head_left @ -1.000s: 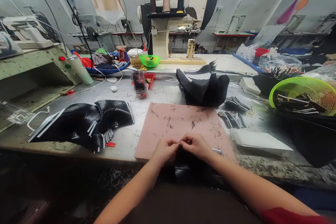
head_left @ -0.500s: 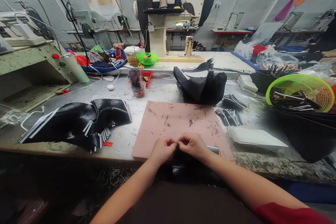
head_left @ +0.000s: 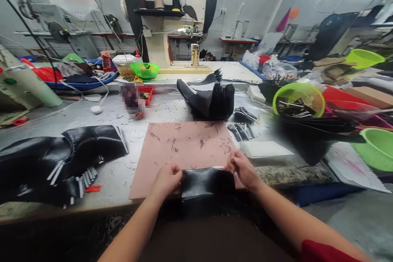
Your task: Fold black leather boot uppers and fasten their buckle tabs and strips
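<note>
Currently, the glossy black panel (head_left: 202, 184) spans lower centre, before the pink mat (head_left: 181, 143). The left hand (head_left: 168, 178) pinches its left edge; the right hand (head_left: 244, 170) curls its fingers near the upper-right corner, pinch indeterminable. Uneven tension could skew or crease the panel.

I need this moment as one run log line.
left hand: pinches glossy black piece, left edge | right hand: at piece's upper right corner, grip unclear | pink board: on bench | black stack: left of board
</note>
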Available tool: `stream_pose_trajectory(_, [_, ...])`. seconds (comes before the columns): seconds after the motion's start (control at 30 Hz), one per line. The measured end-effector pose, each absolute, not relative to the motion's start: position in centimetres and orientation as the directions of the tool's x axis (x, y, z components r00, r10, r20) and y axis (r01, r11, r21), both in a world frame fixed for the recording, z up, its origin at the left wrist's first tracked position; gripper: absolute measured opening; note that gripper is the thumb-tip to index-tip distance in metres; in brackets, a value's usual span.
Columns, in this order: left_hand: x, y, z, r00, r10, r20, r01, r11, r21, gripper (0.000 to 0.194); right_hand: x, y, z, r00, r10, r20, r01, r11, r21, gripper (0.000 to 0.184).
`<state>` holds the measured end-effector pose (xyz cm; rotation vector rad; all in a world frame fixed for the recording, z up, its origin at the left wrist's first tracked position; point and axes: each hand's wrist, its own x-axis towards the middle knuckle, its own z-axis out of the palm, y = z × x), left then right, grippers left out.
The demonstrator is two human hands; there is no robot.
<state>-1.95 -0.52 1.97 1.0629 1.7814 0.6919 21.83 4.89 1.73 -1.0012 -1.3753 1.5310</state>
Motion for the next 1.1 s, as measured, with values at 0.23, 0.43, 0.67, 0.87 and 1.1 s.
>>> stream_pose_trajectory(0.23, [-2.9,0.0,3.4,-0.141,0.931,-0.337,0.748,0.323,0.580,0.011,31.8,3.2,3.2,-0.491,0.650,-0.580,0.523,-0.313,-0.793,0.021])
stream_pose_trajectory(0.43, [-2.5,0.1,5.2,-0.065,0.944,-0.325,0.935,0.171,0.312,0.017,30.2,9.9,6.9,-0.413,0.765,-0.493,0.788,0.029,-0.615,0.022])
stream_pose_trajectory(0.67, [-2.8,-0.4,6.6,-0.130,0.924,-0.360,0.973,0.189,0.133,0.025,24.7,21.8,3.5,0.031,0.990,-0.140,0.947,-0.074,-0.313,0.035])
stream_pose_trajectory(0.87, [-3.1,-1.3,6.9,-0.138,0.964,-0.228,0.961,0.185,0.204,0.026,25.1,21.8,2.3,0.099,0.989,-0.111,0.955,-0.126,-0.270,0.021])
stream_pose_trajectory(1.1, [0.2,-1.7,7.0,-0.001,0.995,-0.095,0.859,0.049,0.509,0.018,25.5,20.0,0.7,0.005,0.999,-0.034,0.968,-0.013,-0.251,0.028])
